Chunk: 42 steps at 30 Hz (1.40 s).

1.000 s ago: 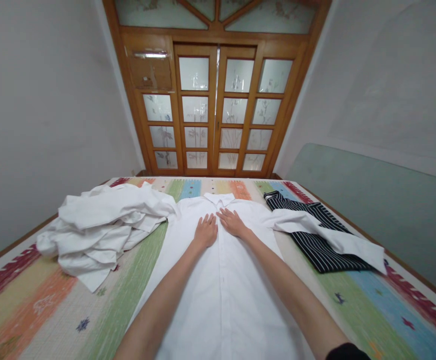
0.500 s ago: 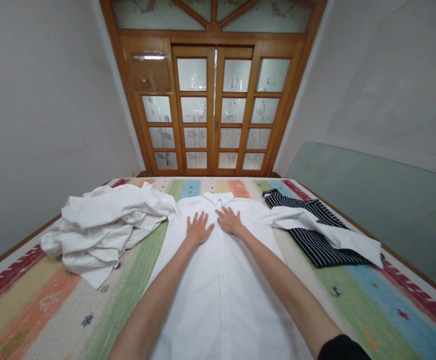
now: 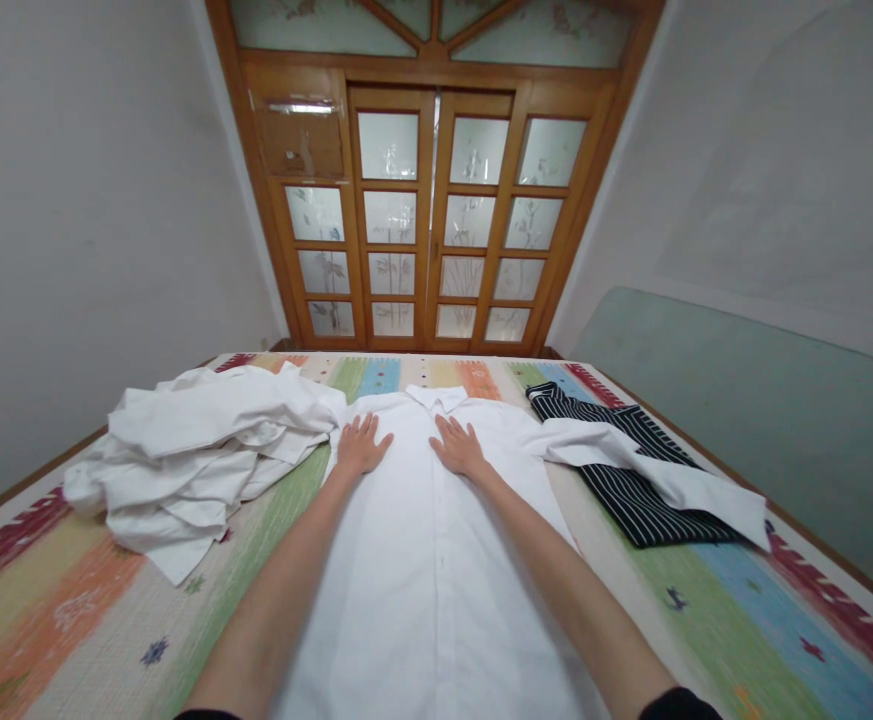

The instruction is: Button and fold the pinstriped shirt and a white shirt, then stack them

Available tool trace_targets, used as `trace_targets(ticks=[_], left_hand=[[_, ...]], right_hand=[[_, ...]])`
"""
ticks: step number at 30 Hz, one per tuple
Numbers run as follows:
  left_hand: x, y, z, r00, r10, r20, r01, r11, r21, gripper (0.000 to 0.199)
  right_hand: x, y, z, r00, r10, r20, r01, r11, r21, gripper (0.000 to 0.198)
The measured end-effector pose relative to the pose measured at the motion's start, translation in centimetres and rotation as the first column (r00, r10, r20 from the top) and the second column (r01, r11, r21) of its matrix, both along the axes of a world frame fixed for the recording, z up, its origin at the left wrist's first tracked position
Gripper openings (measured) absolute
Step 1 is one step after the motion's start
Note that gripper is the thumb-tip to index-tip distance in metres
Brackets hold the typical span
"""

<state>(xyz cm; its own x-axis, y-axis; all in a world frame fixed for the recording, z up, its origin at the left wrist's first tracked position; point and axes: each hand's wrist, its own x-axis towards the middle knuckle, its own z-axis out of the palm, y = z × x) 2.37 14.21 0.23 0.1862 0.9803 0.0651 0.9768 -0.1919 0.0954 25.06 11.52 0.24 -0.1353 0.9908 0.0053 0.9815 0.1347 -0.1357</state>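
Observation:
A white button-front shirt [image 3: 406,560] lies spread out face up, its collar [image 3: 436,398] at the far end. My left hand [image 3: 361,445] rests flat on the chest near the left shoulder, fingers spread. Close to the button placket, just below the collar, my right hand [image 3: 458,445] also lies flat with its fingers apart. The shirt's right-side sleeve [image 3: 661,470] stretches out across a folded black-and-white striped garment [image 3: 623,505]. On the other side, the sleeve cannot be told apart from the white cloth heaped there.
A crumpled heap of white cloth [image 3: 203,430] lies to the left of the shirt. Everything rests on a bed with a colourful striped cover [image 3: 248,560]. Behind it stand wooden doors with glass panes [image 3: 436,220]; a pale green board [image 3: 743,390] leans along the right wall.
My left hand has slid leftward over the shirt from beside the placket toward the shoulder. My right hand has stayed nearly in place. The camera view has shifted slightly.

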Motion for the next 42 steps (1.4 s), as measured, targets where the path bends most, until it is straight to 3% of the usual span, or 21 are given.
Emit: trace_targets(ticks=[15, 26, 37, 42], left_hand=[[-0.2, -0.3, 0.0, 0.998, 0.042, 0.035, -0.043, 0.998, 0.034, 0.07], [-1.3, 0.5, -0.8, 0.997, 0.049, 0.058, -0.054, 0.995, 0.082, 0.056], [-2.1, 0.5, -1.0, 1.0, 0.014, 0.012, -0.015, 0.987, 0.157, 0.054], [-2.0, -0.1, -0.5, 0.999, -0.024, -0.036, 0.028, 0.992, 0.123, 0.06]], right_hand=[[0.7, 1.8, 0.4, 0.993, -0.118, 0.025, 0.12, 0.99, -0.068, 0.069], [2.3, 3.4, 0.1, 0.983, -0.166, 0.078, 0.172, 0.983, -0.069, 0.057], [4.3, 1.0, 0.1, 0.968, -0.225, 0.114, 0.231, 0.972, -0.038, 0.061], [4.8, -1.6, 0.0, 0.979, -0.169, 0.117, 0.168, 0.986, 0.014, 0.061]])
